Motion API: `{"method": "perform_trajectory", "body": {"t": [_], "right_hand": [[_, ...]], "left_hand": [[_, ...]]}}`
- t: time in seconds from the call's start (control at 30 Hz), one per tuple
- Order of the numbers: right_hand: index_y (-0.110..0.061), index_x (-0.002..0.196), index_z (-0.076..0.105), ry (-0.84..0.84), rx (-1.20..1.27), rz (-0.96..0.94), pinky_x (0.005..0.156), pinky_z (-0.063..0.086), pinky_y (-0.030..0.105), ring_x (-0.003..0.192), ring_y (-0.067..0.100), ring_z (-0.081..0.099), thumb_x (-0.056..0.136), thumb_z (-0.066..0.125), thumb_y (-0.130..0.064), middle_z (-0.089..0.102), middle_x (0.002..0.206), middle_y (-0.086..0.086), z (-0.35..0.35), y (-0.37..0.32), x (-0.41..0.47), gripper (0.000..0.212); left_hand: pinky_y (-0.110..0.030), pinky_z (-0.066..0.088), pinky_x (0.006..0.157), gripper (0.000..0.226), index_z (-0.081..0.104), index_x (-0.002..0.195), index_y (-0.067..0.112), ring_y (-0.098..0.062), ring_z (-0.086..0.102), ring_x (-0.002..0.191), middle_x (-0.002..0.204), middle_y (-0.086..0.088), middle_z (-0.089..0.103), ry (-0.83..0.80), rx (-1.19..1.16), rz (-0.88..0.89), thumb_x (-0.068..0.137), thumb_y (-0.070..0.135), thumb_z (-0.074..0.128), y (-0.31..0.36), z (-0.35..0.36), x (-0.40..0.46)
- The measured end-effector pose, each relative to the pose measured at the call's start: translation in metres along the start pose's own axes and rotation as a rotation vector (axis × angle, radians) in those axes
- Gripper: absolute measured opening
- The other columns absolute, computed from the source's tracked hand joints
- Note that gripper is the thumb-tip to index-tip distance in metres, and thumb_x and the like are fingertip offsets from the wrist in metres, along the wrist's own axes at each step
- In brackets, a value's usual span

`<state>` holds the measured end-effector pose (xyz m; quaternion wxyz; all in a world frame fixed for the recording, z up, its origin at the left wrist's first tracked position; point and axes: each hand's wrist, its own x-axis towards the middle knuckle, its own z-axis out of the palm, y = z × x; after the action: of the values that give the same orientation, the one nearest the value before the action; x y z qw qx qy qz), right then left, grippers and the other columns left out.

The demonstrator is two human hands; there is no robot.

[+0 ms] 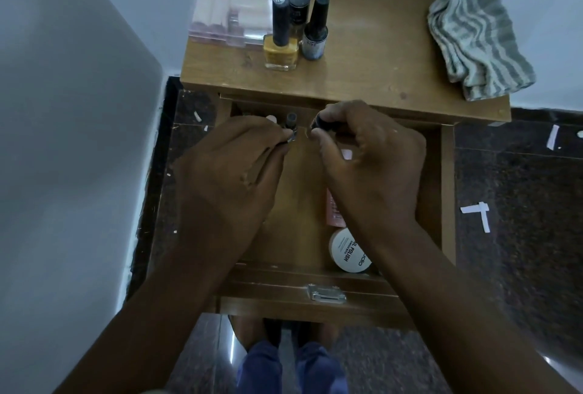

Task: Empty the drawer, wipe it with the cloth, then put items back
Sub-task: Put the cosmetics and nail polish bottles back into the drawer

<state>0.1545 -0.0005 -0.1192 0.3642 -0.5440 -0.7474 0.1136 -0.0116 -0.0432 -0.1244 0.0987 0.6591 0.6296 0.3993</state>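
With each hand pinching a small dark-capped bottle, left hand (233,157) and right hand (366,153), over the open drawer (447,191) at frame centre, a loose pinch could drop one onto the white jar (345,251) below

A round white tub (348,251) at the front right corner of the open drawer (448,191) read "POLISH" in black on its lid. Other lettering on the lid was too small to read.
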Motion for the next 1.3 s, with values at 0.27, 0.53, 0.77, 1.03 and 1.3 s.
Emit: {"method": "perform_trajectory", "body": {"t": [0.27, 0.53, 0.77, 1.03, 1.3], "right_hand": [[-0.009, 0.1, 0.078, -0.019, -0.025, 0.021, 0.076, 0.063, 0.036, 0.085, 0.017, 0.075, 0.088, 0.075, -0.007, 0.079, 0.095, 0.006, 0.032, 0.017, -0.003, 0.012], [-0.007, 0.102, 0.076, -0.05, -0.04, 0.07, 0.074, 0.061, 0.044, 0.086, 0.026, 0.074, 0.088, 0.07, -0.007, 0.078, 0.097, 0.009, 0.049, 0.018, -0.008, 0.016], [-0.007, 0.1, 0.075, -0.076, -0.076, 0.107, 0.068, 0.057, 0.046, 0.082, 0.033, 0.071, 0.084, 0.07, -0.01, 0.074, 0.093, 0.013, 0.054, 0.02, -0.008, 0.017], [-0.005, 0.104, 0.077, -0.079, -0.061, 0.095, 0.071, 0.06, 0.044, 0.085, 0.031, 0.071, 0.087, 0.07, -0.006, 0.074, 0.097, 0.015, 0.052, 0.023, -0.013, 0.019], [-0.004, 0.103, 0.077, 0.006, 0.02, 0.051, 0.086, 0.06, 0.027, 0.093, 0.018, 0.075, 0.091, 0.072, -0.004, 0.078, 0.1, 0.01, 0.014, -0.002, -0.008, 0.013]], "left_hand": [[-0.023, 0.052, 0.102, 0.016, 0.078, 0.11, 0.006, -0.021, 0.071, 0.104, 0.11, -0.012, 0.077, -0.107, 0.061, -0.005, 0.097, 0.01, 0.07, -0.01, 0.023, -0.006], [-0.058, 0.05, 0.09, 0.022, 0.076, 0.115, 0.026, -0.031, 0.067, 0.103, 0.108, 0.004, 0.078, -0.115, 0.24, -0.071, 0.104, 0.038, 0.061, -0.032, 0.037, -0.008], [-0.056, 0.048, 0.092, 0.022, 0.076, 0.111, 0.028, -0.029, 0.066, 0.104, 0.106, 0.008, 0.077, -0.151, 0.266, -0.101, 0.104, 0.04, 0.058, -0.039, 0.042, -0.011], [-0.055, 0.046, 0.086, 0.019, 0.078, 0.108, 0.024, -0.033, 0.063, 0.103, 0.111, 0.006, 0.076, -0.082, 0.321, -0.078, 0.101, 0.033, 0.064, -0.031, 0.04, -0.008], [-0.045, 0.037, 0.083, 0.015, 0.081, 0.105, 0.021, -0.036, 0.06, 0.102, 0.11, 0.003, 0.076, -0.051, 0.312, -0.07, 0.097, 0.027, 0.07, -0.022, 0.029, -0.013]]}}
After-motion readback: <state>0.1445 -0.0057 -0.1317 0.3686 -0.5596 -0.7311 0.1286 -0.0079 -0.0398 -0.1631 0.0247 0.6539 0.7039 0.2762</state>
